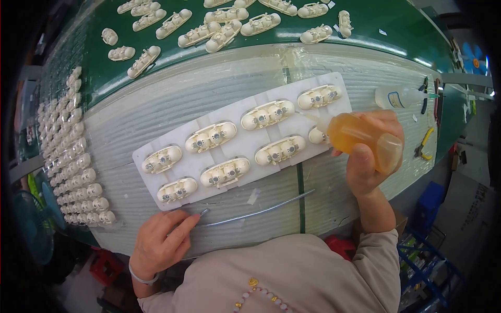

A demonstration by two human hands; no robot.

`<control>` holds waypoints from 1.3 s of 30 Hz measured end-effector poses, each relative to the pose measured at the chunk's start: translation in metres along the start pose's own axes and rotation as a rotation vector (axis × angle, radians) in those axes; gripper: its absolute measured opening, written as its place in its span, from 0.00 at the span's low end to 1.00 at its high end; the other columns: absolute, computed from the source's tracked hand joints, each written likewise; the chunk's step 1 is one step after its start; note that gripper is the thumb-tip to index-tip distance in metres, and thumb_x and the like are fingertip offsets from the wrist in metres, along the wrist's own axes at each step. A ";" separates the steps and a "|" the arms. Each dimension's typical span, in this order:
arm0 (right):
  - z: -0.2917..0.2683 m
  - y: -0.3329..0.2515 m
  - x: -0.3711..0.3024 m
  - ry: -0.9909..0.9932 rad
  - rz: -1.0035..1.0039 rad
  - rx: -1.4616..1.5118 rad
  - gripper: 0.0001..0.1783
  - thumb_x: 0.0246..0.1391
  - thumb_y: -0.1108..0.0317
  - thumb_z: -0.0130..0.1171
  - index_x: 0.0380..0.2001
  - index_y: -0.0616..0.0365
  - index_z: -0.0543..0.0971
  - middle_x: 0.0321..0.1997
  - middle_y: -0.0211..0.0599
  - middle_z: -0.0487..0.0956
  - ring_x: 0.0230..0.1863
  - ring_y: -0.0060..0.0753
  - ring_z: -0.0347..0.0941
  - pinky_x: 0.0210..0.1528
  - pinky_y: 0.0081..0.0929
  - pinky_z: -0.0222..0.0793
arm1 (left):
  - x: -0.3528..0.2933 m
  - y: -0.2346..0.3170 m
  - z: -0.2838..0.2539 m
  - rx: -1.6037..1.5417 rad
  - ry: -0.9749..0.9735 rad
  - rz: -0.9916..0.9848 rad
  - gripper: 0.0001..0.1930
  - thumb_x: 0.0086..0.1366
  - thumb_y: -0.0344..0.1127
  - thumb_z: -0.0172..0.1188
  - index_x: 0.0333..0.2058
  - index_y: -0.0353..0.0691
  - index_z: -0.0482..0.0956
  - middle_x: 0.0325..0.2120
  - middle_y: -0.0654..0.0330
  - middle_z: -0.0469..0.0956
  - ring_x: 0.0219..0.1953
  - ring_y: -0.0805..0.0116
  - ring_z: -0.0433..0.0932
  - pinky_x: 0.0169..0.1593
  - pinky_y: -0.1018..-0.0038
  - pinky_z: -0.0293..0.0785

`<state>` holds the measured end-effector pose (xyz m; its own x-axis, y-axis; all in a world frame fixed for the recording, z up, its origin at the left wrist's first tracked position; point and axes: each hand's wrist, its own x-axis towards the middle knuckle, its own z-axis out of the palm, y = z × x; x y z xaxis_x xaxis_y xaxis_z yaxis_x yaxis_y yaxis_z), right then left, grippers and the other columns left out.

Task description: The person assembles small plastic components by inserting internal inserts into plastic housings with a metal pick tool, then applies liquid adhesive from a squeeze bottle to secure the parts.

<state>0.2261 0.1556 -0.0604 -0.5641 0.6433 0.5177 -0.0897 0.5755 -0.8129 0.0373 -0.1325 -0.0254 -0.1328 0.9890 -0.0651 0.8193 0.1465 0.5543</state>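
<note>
My right hand is wrapped round a soft plastic bottle of amber liquid. The bottle lies tilted, its pale thin nozzle pointing left over a white board. On that board sit two rows of cream oval housings, most showing round grey metal parts on top. The bottle partly covers a housing at the right end of the near row. Below the board's near edge, my left hand is closed, with a short silvery piece at its fingertips. Beside those fingers starts a long thin silvery rod.
More cream housings lie scattered on the green surface at the back. Rows of them stand at the left. A white bottle lies back right, near dark-handled pliers and yellow-handled cutters. Ribbed plastic sheeting covers the bench.
</note>
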 end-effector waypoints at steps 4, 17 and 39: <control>-0.011 -0.012 0.006 0.112 0.215 0.236 0.20 0.46 0.68 0.64 0.40 0.65 0.71 0.35 0.45 0.73 0.35 0.32 0.73 0.34 0.23 0.70 | -0.001 0.002 -0.015 -0.001 0.066 0.017 0.21 0.39 0.19 0.59 0.38 0.37 0.77 0.28 0.57 0.76 0.28 0.63 0.76 0.28 0.74 0.71; -0.016 0.015 0.005 0.020 -0.126 -0.062 0.24 0.40 0.70 0.68 0.40 0.65 0.71 0.37 0.45 0.74 0.36 0.33 0.73 0.37 0.24 0.71 | -0.005 -0.059 0.002 -0.296 0.975 -0.236 0.12 0.59 0.18 0.51 0.42 0.28 0.72 0.30 0.53 0.75 0.26 0.74 0.71 0.27 0.82 0.67; -0.022 0.013 0.001 0.050 0.035 -0.050 0.22 0.40 0.71 0.67 0.39 0.65 0.72 0.36 0.44 0.73 0.35 0.31 0.72 0.36 0.24 0.71 | -0.010 -0.079 0.004 -0.235 0.871 -0.367 0.09 0.60 0.19 0.53 0.40 0.27 0.74 0.31 0.55 0.75 0.27 0.76 0.72 0.30 0.83 0.69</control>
<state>0.2427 0.1747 -0.0646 -0.5240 0.6872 0.5032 -0.0293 0.5759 -0.8170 -0.0239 -0.1535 -0.0717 -0.8012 0.5073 0.3175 0.5250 0.3411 0.7798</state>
